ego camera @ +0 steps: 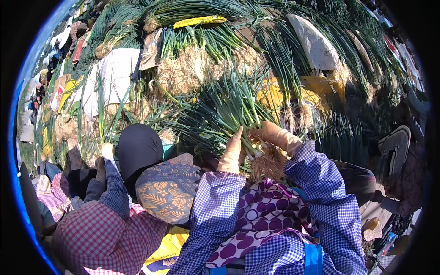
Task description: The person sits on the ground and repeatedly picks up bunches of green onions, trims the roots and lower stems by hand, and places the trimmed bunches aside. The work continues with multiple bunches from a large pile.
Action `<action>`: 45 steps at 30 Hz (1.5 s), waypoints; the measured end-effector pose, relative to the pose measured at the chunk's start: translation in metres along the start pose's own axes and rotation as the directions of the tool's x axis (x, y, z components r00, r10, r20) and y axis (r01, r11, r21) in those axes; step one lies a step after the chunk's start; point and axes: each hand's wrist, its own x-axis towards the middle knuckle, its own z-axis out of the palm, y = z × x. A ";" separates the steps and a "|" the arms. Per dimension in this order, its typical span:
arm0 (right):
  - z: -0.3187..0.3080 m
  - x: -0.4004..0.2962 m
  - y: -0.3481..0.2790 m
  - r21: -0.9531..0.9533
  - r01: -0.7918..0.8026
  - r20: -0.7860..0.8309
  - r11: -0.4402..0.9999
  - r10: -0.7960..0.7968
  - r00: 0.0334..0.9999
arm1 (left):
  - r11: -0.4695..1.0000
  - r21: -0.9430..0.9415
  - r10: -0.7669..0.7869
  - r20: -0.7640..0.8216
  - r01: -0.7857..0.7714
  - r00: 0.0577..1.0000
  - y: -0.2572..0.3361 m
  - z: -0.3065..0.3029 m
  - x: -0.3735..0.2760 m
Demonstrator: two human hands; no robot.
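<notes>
In front of my lap I hold a bunch of green onions (244,115), its leaves pointing away from me and its brown, stringy roots (266,163) towards me. My left hand (233,153), in a tan glove, is around the left side of the bunch near the white stalk bases, thumb up. From the right, my right hand (276,135), gloved alike, grips the stalks with bent fingers. Some fingers of both hands are hidden behind the stalks. More loose green onions lie under and left of the bunch.
Rooty bundles of green onions (185,68) cover the ground ahead, some under a white sheet (118,74) and a pale sack (312,43). Close on my left sits a co-worker in a checked hood (91,230), whose gloved hand (107,151) holds stalks. A shoe sole (395,151) shows at right.
</notes>
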 end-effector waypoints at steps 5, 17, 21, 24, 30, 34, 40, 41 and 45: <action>0.017 -0.012 -0.001 0.128 0.020 0.100 0.992 -0.033 0.994 | 0.975 0.195 -0.086 -0.113 0.106 0.990 -0.021 -0.026 0.031; -0.170 -0.088 0.028 -0.559 -0.249 -0.341 0.791 0.054 0.939 | 0.981 0.192 0.008 0.066 -0.021 0.998 0.004 0.017 -0.011; -0.275 -0.184 0.094 -0.581 -0.368 -0.505 0.726 0.033 0.863 | 0.992 0.123 -0.046 0.032 0.041 0.998 -0.014 0.001 0.001; -0.280 -0.264 0.112 -0.441 -0.571 -0.683 0.693 0.153 0.714 | 0.952 0.288 -0.088 -0.075 0.106 0.993 -0.024 -0.019 0.016; -0.156 -0.363 0.233 -0.055 -0.702 -0.890 0.710 0.285 0.357 | 0.935 0.323 -0.114 -0.123 0.148 0.986 -0.020 -0.025 0.010; -0.008 -0.397 0.326 0.171 -0.797 -0.798 0.579 0.556 0.233 | 0.895 0.399 -0.142 -0.172 0.200 0.975 -0.036 -0.021 -0.006; 0.084 -0.479 0.366 0.175 -0.848 -0.835 0.501 0.532 0.142 | 0.829 0.516 -0.132 -0.196 0.217 0.972 -0.030 -0.022 -0.014; 0.077 -0.482 0.359 0.196 -0.849 -0.806 0.491 0.573 0.146 | 0.839 0.489 -0.148 -0.219 0.240 0.964 -0.026 -0.009 -0.024; 0.117 -0.516 0.387 0.279 -0.885 -0.663 0.373 0.741 0.104 | 0.826 0.449 -0.278 -0.203 0.341 0.939 -0.047 0.061 -0.062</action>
